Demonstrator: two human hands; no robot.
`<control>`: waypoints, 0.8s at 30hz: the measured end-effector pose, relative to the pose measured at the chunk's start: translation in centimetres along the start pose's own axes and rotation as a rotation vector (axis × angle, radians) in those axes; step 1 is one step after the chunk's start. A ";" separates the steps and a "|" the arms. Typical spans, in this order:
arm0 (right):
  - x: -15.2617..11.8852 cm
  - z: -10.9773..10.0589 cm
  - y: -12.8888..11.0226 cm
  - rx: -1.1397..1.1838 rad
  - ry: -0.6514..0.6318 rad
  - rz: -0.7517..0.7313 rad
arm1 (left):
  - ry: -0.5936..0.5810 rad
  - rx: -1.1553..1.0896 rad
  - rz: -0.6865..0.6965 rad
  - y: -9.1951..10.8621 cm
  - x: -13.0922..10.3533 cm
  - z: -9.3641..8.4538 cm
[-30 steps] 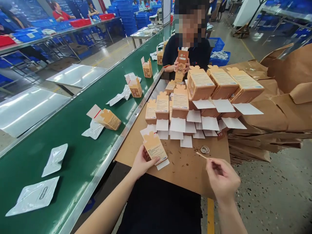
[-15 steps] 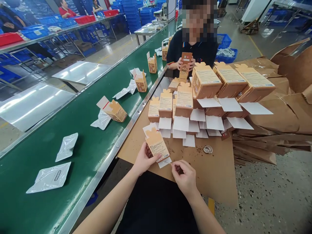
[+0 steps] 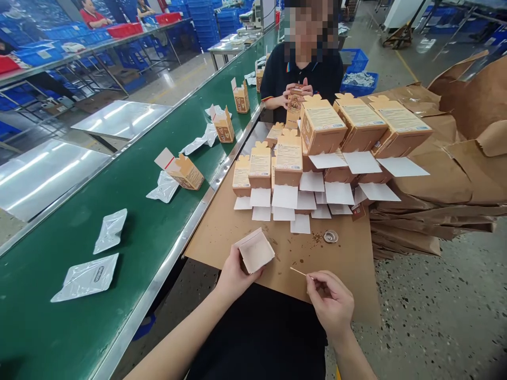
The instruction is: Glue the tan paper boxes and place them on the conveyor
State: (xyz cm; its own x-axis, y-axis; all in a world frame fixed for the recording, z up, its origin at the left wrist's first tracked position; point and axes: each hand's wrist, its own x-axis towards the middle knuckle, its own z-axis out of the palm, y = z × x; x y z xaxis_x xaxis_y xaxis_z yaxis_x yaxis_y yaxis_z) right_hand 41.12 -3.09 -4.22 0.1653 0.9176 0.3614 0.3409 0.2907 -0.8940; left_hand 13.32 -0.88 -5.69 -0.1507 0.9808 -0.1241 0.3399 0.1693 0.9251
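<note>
Cardboard boxes (image 3: 288, 177) with unreadable print (image 3: 288, 151) stand beyond the left hand (image 3: 236, 277), gripping a box (image 3: 257, 253); the right hand (image 3: 332, 302) pinches a stick (image 3: 298, 271).

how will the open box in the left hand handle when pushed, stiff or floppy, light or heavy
The box is probably light, since its pale inside looks bare. Thin walls may dent if pushed, though squared corners suggest some stiffness.
</note>
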 end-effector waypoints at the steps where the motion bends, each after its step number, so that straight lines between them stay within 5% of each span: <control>1: -0.1 0.0 -0.1 0.006 0.001 -0.005 | 0.011 0.015 0.014 -0.1 0.0 0.2; 5: 0.1 0.4 -0.7 0.051 -0.040 -0.051 | 0.017 0.016 0.049 -0.2 -0.1 0.7; 8: 0.3 0.5 -1.2 0.056 -0.039 -0.071 | 0.132 -0.021 0.051 -0.4 0.6 -1.6; 13: 0.4 -0.3 -1.2 0.063 0.010 -0.076 | 0.713 -0.091 0.031 -2.2 3.3 -12.8; 17: 0.7 -0.6 -0.7 0.029 0.019 -0.072 | 0.841 -0.091 -0.095 -4.1 5.3 -20.0; 20: 1.1 -0.3 -0.6 0.036 -0.011 -0.059 | 0.798 0.016 -0.165 -5.3 6.0 -21.2; 24: 1.6 0.3 -0.9 0.036 -0.019 -0.053 | 0.767 0.128 -0.165 -6.3 6.6 -20.5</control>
State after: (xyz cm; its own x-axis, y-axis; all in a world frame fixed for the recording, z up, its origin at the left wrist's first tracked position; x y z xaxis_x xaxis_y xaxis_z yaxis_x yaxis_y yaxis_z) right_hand 40.83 -1.84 -2.92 0.1302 0.9058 0.4032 0.3152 0.3478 -0.8830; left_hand -8.89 2.55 -4.97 -0.7900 0.6093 0.0686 0.3544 0.3624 0.8620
